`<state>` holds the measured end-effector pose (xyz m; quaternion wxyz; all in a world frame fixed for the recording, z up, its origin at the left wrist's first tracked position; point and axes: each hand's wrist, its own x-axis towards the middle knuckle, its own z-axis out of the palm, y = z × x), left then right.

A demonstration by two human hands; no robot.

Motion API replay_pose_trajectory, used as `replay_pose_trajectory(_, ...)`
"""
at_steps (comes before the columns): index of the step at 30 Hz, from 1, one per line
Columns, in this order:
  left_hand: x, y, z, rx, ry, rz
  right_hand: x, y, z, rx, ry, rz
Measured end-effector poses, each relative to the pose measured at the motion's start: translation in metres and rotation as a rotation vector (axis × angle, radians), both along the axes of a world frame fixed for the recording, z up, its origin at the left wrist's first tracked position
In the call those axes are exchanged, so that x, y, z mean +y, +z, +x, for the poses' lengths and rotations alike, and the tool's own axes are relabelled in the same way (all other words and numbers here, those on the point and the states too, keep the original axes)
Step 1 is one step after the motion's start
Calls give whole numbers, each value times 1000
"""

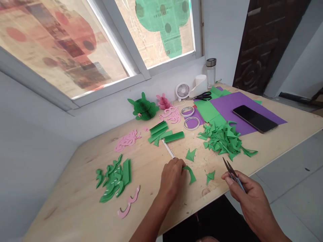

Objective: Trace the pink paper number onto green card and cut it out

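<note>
My left hand (173,176) is low over the table with its fingers curled down. Its knuckles meet the near end of a white pen (168,149), and a curved green paper scrap (191,175) touches its fingertips; what the fingers hold, if anything, is hidden. In my right hand (248,196), past the table's front edge, is a pair of scissors (234,174), its blades slightly apart and pointing away from me. Two small green scraps (191,154) (210,177) lie between the hands. Folded green paper strips (174,136) lie at the pen's far end.
Green cuttings (222,137) are heaped at right, beside a phone (254,118) on purple paper (242,97). Wavy green pieces (113,179) and pink ones (128,203) lie left. Tape rolls (191,123), black-handled scissors (204,96), a fan (182,91) and a bottle (211,72) stand or lie farther back.
</note>
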<state>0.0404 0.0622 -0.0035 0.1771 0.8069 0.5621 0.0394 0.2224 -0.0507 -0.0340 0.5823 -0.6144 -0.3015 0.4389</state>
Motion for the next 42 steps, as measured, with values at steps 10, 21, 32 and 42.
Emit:
replay_pose_trajectory(10,0,19,-19,-263,-26,-138,-5,0,1,5,-12,-20)
replay_pose_trajectory(21,31,11,17,-78,14,-40,-7,2,0,16,30,-23)
replay_pose_trajectory(32,44,8,30,91,-66,-37,-4,4,5,-9,11,-17)
replay_pose_trajectory(42,58,12,84,-66,-92,17,-4,4,8,-34,24,-26)
